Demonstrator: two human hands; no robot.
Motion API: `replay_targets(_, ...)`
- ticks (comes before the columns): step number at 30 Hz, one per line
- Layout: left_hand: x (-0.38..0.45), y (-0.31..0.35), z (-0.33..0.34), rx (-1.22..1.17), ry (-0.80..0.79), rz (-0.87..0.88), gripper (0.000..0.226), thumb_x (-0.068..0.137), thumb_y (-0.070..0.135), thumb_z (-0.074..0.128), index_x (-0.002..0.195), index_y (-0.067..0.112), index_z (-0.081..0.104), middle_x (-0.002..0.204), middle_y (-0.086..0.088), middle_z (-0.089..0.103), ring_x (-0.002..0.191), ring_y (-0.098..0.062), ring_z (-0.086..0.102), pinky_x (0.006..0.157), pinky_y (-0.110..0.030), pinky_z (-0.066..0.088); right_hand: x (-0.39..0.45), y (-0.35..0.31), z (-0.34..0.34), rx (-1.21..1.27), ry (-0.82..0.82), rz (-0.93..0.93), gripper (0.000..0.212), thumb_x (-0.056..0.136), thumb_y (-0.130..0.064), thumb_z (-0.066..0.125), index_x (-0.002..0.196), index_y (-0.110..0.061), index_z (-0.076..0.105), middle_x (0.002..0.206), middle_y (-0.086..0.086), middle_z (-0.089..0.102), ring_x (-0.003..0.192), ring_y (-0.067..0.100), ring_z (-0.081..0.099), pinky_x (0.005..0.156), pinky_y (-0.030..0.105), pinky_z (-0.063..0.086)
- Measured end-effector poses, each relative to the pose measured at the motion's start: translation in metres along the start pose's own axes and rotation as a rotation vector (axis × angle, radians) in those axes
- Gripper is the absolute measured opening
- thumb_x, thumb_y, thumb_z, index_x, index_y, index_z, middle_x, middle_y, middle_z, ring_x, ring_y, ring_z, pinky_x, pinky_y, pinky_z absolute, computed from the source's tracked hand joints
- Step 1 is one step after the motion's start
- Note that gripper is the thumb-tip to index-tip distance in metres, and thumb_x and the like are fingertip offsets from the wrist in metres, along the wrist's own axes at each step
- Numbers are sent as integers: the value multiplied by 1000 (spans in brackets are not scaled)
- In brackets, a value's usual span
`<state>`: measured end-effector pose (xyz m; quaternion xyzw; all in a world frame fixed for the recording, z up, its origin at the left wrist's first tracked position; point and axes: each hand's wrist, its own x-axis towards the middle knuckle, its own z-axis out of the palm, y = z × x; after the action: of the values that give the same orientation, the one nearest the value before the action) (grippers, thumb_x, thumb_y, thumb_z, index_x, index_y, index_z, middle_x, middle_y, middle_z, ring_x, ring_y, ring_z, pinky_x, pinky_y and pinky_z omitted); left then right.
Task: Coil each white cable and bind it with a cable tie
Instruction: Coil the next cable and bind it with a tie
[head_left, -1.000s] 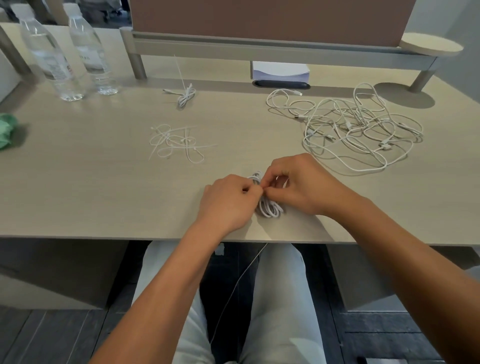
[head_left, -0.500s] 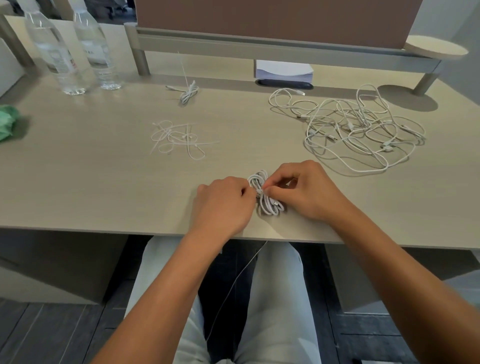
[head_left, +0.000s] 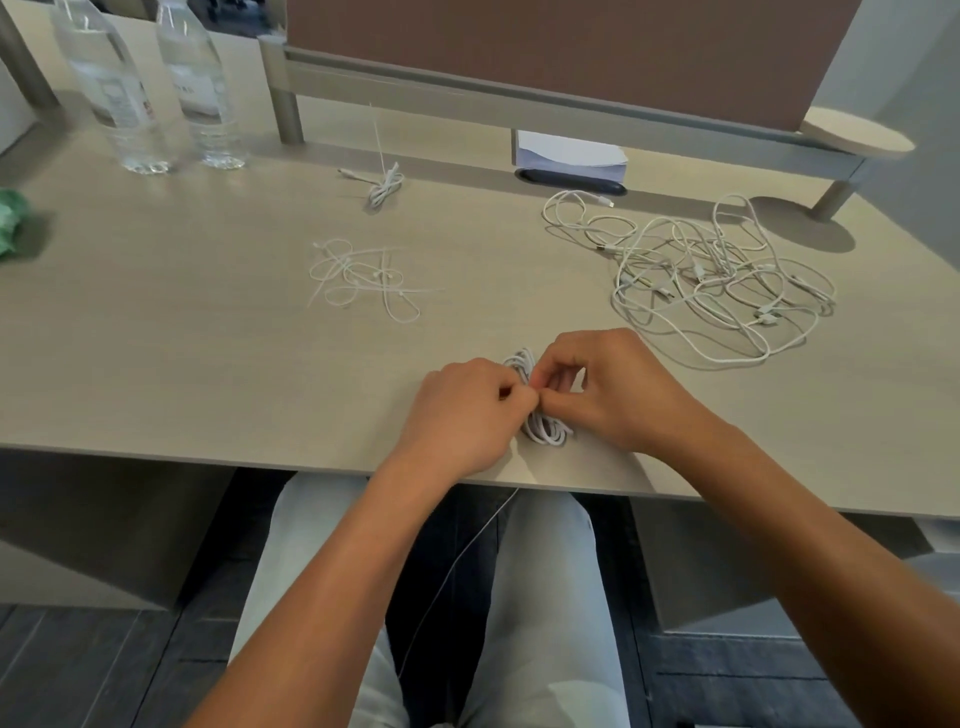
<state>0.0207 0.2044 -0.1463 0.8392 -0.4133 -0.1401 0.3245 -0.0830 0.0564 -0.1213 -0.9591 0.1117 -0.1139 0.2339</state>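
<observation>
A coiled white cable (head_left: 543, 428) lies near the desk's front edge between my hands. My left hand (head_left: 465, 415) and my right hand (head_left: 608, 389) meet at its middle, fingertips pinching there; what they pinch is hidden by the fingers. A thin white cable tie tail (head_left: 457, 566) hangs from under the coil down past the desk edge between my knees. A heap of loose cable ties (head_left: 363, 275) lies at mid-desk. A tangle of uncoiled white cables (head_left: 711, 275) spreads at the right. One bound coil (head_left: 385, 186) with its tie tail sticking up sits at the back.
Two clear water bottles (head_left: 156, 88) stand at the back left. A green object (head_left: 10, 218) lies at the left edge. A white paper stack (head_left: 569, 153) sits under the raised shelf (head_left: 519, 98) and brown divider at the back.
The view has shifted slightly. My right hand's fingers have lifted and opened a little above the coil's middle; both hands stay at the coil.
</observation>
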Motion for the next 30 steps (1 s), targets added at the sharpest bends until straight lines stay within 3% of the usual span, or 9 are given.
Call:
replay_targets(3, -1, -2, 4, -56, 47, 11, 34, 92, 31, 58, 61, 18, 57, 58, 0, 54, 73, -32, 59, 63, -37, 31, 0, -1, 2, -33, 11, 5, 7, 74, -30, 76, 80, -33, 75, 76, -15, 69, 74, 6, 68, 71, 40, 56)
replay_targets(8, -3, -3, 7, -55, 81, 37, 42, 92, 29, 59, 54, 20, 43, 53, 2, 44, 69, -34, 54, 66, -36, 26, -4, 0, 2, 11, 19, 71, 10, 71, -40, 69, 80, -36, 73, 74, -15, 70, 76, 7, 68, 72, 42, 57)
replay_targets(16, -6, -8, 10, -99, 113, 78, 48, 94, 22, 59, 52, 24, 37, 49, 4, 34, 58, -25, 37, 67, -36, 27, -12, 5, 13, 170, 49, 121, 11, 73, -34, 69, 83, -32, 75, 78, -12, 72, 78, 11, 67, 75, 43, 56)
replay_targets(22, -6, -9, 11, -110, 122, 83, 49, 94, 22, 61, 52, 24, 36, 48, 5, 32, 59, -26, 37, 67, -36, 26, -17, 8, 22, 237, 122, 144, 9, 76, -34, 71, 84, -33, 75, 79, -8, 73, 78, 13, 67, 78, 45, 55)
replay_targets(27, -8, -13, 15, -111, 162, 103, 45, 98, 25, 57, 56, 25, 39, 51, 5, 39, 59, -25, 43, 65, -37, 28, -23, 6, 24, 252, 172, 131, 13, 84, -17, 79, 85, -30, 76, 79, -7, 72, 77, 13, 66, 77, 40, 54)
replay_targets(30, -10, -18, 17, -119, 205, 102, 34, 99, 26, 54, 65, 26, 49, 60, 5, 52, 67, -27, 54, 66, -38, 35, -25, 2, 22, 281, 180, 142, 9, 88, -19, 81, 86, -27, 75, 78, -8, 72, 75, 11, 67, 77, 33, 54)
